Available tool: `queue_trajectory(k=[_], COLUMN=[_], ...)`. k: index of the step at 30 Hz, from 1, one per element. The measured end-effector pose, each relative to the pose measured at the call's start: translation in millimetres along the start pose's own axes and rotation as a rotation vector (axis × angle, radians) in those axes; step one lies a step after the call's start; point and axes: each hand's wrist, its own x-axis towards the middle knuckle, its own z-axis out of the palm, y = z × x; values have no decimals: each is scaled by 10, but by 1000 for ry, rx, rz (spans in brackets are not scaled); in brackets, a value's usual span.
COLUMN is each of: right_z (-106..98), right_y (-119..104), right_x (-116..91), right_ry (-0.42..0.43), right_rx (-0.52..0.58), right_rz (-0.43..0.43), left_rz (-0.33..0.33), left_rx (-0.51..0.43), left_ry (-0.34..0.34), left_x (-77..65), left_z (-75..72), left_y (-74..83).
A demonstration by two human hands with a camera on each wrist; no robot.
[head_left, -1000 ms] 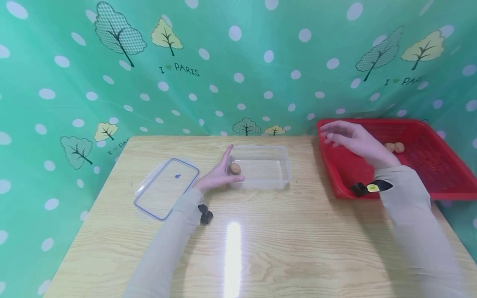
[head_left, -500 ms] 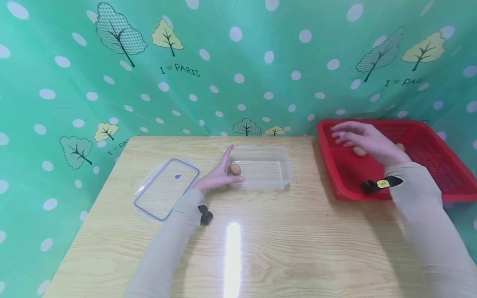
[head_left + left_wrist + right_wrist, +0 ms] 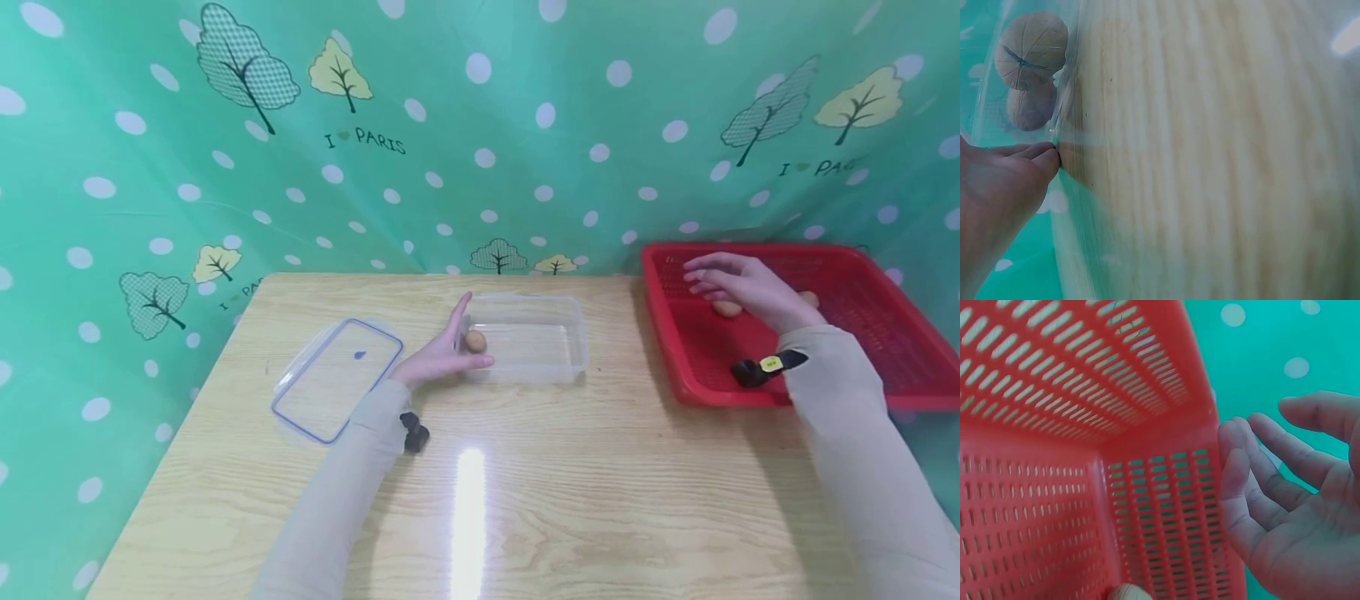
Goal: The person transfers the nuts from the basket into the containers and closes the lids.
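Note:
My left hand [image 3: 442, 354] grips the left end of a clear plastic container [image 3: 528, 372], thumb along its near wall and fingers reaching toward the far corner. Inside, close to that hand, lies a light-brown ball [image 3: 476, 341]. Through the plastic, the left wrist view shows the ball [image 3: 1032, 53] creased with radiating lines, a second round shape below it. My right hand [image 3: 750, 287] hovers over a red basket [image 3: 667, 358], fingers loosely bent and holding nothing. Under that hand rests one brown ball [image 3: 727, 308] in the basket; another [image 3: 808, 297] shows behind the wrist.
A clear lid [image 3: 341, 379] with a blue seal lies left of the container, beside the left forearm. The wooden table [image 3: 600, 500] stretches toward the person, with a strip of light reflected on it. A green dotted curtain [image 3: 540, 167] hangs right behind the table.
My right hand has shifted right and a little down over the basket, uncovering a ball at the left and covering another. The left hand and container stay in place.

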Motion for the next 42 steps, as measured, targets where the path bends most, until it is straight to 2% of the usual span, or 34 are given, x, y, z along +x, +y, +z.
queue_trajectory(k=[8, 15, 25, 34, 42], right_z=[-78, -130, -217, -308, -323], right_y=[157, 246, 390, 505, 545], right_x=[34, 28, 84, 53, 77], right_ry=[-4, -2, 0, -14, -2], right_rx=[-26, 31, 75, -47, -45], right_rz=[38, 89, 96, 128, 119], left_rz=[4, 4, -19, -11, -8], left_rx=[-10, -21, -16, -1, 7], left_ry=[0, -8, -29, -15, 3], left_x=[8, 15, 39, -11, -5], left_z=[-3, 10, -8, 0, -10], left_y=[-6, -15, -35, -25, -14])
